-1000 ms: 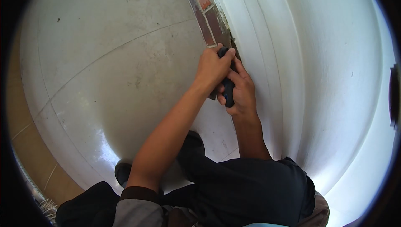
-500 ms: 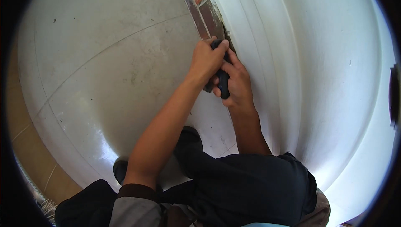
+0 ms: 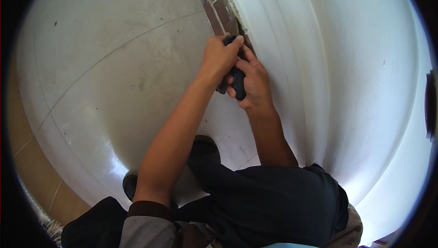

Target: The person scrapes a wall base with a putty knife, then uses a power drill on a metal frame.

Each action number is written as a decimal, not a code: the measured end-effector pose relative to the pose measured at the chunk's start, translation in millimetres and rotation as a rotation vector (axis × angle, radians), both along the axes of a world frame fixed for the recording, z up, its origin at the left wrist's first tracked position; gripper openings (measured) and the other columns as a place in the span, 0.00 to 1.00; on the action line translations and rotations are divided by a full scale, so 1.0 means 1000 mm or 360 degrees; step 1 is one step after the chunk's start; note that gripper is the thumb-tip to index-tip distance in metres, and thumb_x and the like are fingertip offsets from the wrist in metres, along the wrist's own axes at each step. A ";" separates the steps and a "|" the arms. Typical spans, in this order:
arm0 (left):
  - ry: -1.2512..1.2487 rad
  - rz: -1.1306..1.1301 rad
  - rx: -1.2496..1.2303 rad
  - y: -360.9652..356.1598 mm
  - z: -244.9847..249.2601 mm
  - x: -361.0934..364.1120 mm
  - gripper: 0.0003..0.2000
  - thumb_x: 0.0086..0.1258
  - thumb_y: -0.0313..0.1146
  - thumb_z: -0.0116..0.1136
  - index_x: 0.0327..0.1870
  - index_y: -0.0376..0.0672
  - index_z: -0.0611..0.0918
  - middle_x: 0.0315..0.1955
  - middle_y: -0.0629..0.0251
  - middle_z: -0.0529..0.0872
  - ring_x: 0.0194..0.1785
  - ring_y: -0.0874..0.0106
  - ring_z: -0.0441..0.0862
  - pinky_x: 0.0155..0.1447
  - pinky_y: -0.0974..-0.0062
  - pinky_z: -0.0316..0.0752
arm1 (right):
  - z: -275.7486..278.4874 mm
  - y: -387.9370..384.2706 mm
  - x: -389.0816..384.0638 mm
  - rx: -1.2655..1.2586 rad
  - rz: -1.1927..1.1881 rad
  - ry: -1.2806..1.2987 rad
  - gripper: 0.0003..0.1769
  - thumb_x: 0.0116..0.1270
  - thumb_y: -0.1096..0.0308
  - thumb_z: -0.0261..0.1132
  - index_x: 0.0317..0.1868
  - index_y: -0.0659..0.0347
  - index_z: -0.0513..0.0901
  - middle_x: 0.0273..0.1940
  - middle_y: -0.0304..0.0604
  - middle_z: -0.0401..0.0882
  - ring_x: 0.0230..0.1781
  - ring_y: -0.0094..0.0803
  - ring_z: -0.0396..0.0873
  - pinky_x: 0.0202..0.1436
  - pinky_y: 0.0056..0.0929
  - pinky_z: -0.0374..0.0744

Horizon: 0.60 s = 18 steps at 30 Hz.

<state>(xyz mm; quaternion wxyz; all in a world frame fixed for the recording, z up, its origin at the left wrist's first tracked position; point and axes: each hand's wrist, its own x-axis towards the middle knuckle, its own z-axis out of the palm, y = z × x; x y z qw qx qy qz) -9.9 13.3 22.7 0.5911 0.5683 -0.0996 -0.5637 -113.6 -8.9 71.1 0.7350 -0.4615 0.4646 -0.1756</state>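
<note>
Both my hands are closed on one black-handled tool [image 3: 239,86], right beside the base of the white wall. My left hand [image 3: 219,56] wraps over its upper part, the thumb stretched across the top. Lower down, my right hand [image 3: 257,81] grips the thick black handle, with a finger extended upward along it. A second dark piece shows between the hands, left of the handle. The tool's far end is hidden by my hands, so I cannot tell its kind. Just beyond my fingers runs a strip of reddish-brown bricks [image 3: 223,10] with a rough, chipped edge.
The white wall [image 3: 301,65] curves up on the right, with moulded ridges near its base. Pale floor tiles [image 3: 114,60] with dark scuffs spread to the left. My bent leg in dark trousers [image 3: 273,202] and a dark shoe [image 3: 204,146] are below my hands.
My hands and the tool have shifted slightly up and left in view, with a small shift of the whole scene. The grip on the tool stays the same.
</note>
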 end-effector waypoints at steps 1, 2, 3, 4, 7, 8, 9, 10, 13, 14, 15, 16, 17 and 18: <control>-0.0062 0.0024 -0.0066 -0.002 -0.001 -0.003 0.22 0.70 0.42 0.60 0.48 0.25 0.83 0.32 0.45 0.87 0.38 0.57 0.88 0.48 0.65 0.80 | -0.001 -0.002 0.003 0.0003 0.0012 -0.0023 0.27 0.75 0.70 0.54 0.73 0.60 0.67 0.32 0.39 0.75 0.19 0.21 0.71 0.10 0.22 0.68; -0.0123 0.0048 -0.0120 -0.001 -0.005 -0.010 0.23 0.70 0.43 0.60 0.49 0.24 0.82 0.33 0.44 0.88 0.40 0.57 0.88 0.49 0.65 0.80 | 0.000 0.000 -0.001 -0.0015 0.0007 -0.0040 0.27 0.75 0.70 0.54 0.73 0.60 0.67 0.31 0.39 0.75 0.19 0.22 0.71 0.10 0.22 0.68; -0.0192 0.0077 -0.0174 -0.001 -0.013 -0.017 0.24 0.70 0.43 0.60 0.51 0.24 0.82 0.34 0.43 0.88 0.41 0.56 0.88 0.50 0.66 0.80 | 0.001 0.004 -0.006 -0.0028 -0.0001 -0.0045 0.26 0.75 0.70 0.54 0.72 0.60 0.67 0.31 0.39 0.75 0.19 0.22 0.71 0.10 0.22 0.68; -0.0330 0.0209 -0.0145 -0.005 -0.020 -0.029 0.23 0.70 0.44 0.60 0.45 0.25 0.82 0.33 0.45 0.87 0.40 0.57 0.88 0.50 0.65 0.80 | 0.002 0.008 -0.013 -0.0038 -0.0011 -0.0046 0.26 0.75 0.70 0.54 0.72 0.60 0.67 0.31 0.39 0.74 0.19 0.22 0.71 0.10 0.22 0.69; -0.0437 0.0342 -0.0158 -0.009 -0.027 -0.036 0.22 0.70 0.44 0.61 0.42 0.25 0.83 0.31 0.45 0.87 0.36 0.58 0.88 0.47 0.64 0.80 | -0.004 0.002 -0.009 -0.0036 -0.0002 -0.0030 0.26 0.75 0.69 0.54 0.72 0.61 0.67 0.30 0.39 0.74 0.18 0.22 0.72 0.10 0.23 0.68; -0.0314 0.0245 -0.0098 -0.008 -0.029 -0.035 0.23 0.70 0.44 0.61 0.44 0.24 0.83 0.32 0.44 0.88 0.37 0.57 0.88 0.48 0.63 0.80 | -0.007 0.000 -0.010 -0.0027 0.0003 -0.0010 0.26 0.75 0.69 0.54 0.73 0.61 0.67 0.30 0.39 0.74 0.18 0.22 0.72 0.10 0.23 0.68; -0.0194 0.0143 -0.0036 -0.002 -0.020 -0.022 0.24 0.69 0.44 0.61 0.46 0.24 0.83 0.34 0.42 0.88 0.37 0.56 0.88 0.49 0.63 0.80 | -0.008 0.003 -0.013 -0.0011 -0.0016 -0.0009 0.26 0.75 0.69 0.55 0.72 0.60 0.67 0.29 0.39 0.74 0.17 0.22 0.71 0.10 0.23 0.68; -0.0103 0.0061 0.0014 -0.002 -0.014 -0.012 0.25 0.69 0.45 0.61 0.48 0.23 0.83 0.36 0.40 0.88 0.38 0.55 0.88 0.50 0.63 0.79 | -0.009 0.002 -0.011 -0.0008 -0.0017 -0.0038 0.25 0.75 0.69 0.55 0.71 0.60 0.68 0.28 0.39 0.74 0.16 0.23 0.70 0.10 0.24 0.68; -0.0274 0.0179 -0.0150 0.001 -0.021 -0.038 0.28 0.69 0.45 0.61 0.52 0.21 0.81 0.34 0.39 0.88 0.37 0.56 0.88 0.48 0.63 0.79 | -0.007 0.007 -0.025 -0.0003 -0.0033 -0.0012 0.27 0.75 0.69 0.55 0.73 0.59 0.67 0.28 0.39 0.74 0.15 0.23 0.70 0.10 0.24 0.68; -0.0350 0.0248 -0.0200 0.004 -0.023 -0.051 0.28 0.69 0.45 0.61 0.52 0.20 0.81 0.33 0.38 0.88 0.36 0.57 0.88 0.47 0.63 0.79 | -0.005 0.015 -0.037 -0.0018 -0.0052 0.0017 0.28 0.75 0.69 0.54 0.74 0.59 0.65 0.29 0.39 0.74 0.16 0.22 0.71 0.10 0.23 0.68; -0.0398 0.0238 -0.0197 0.007 -0.022 -0.061 0.28 0.69 0.45 0.61 0.52 0.20 0.81 0.34 0.37 0.87 0.36 0.56 0.88 0.46 0.62 0.79 | -0.005 0.020 -0.046 -0.0035 -0.0067 0.0049 0.29 0.76 0.70 0.54 0.75 0.58 0.64 0.30 0.39 0.75 0.17 0.22 0.71 0.09 0.23 0.68; -0.0442 0.0230 -0.0194 0.011 -0.021 -0.070 0.28 0.69 0.45 0.61 0.52 0.20 0.81 0.36 0.37 0.87 0.36 0.55 0.88 0.46 0.62 0.79 | -0.005 0.022 -0.053 -0.0056 -0.0062 0.0034 0.29 0.75 0.69 0.54 0.76 0.58 0.64 0.29 0.39 0.75 0.17 0.22 0.71 0.10 0.23 0.68; -0.0485 0.0216 -0.0190 0.014 -0.021 -0.078 0.28 0.69 0.45 0.61 0.52 0.20 0.81 0.37 0.36 0.87 0.35 0.55 0.88 0.46 0.62 0.79 | -0.006 0.024 -0.061 -0.0075 -0.0062 0.0019 0.29 0.75 0.69 0.54 0.76 0.58 0.64 0.29 0.39 0.75 0.16 0.22 0.71 0.10 0.23 0.68; -0.0438 0.0147 -0.0086 0.015 -0.012 -0.077 0.29 0.69 0.45 0.61 0.55 0.21 0.80 0.37 0.35 0.87 0.35 0.51 0.88 0.45 0.61 0.79 | -0.006 0.025 -0.064 -0.0097 -0.0065 0.0002 0.30 0.75 0.69 0.53 0.76 0.58 0.63 0.29 0.40 0.75 0.16 0.22 0.72 0.10 0.22 0.69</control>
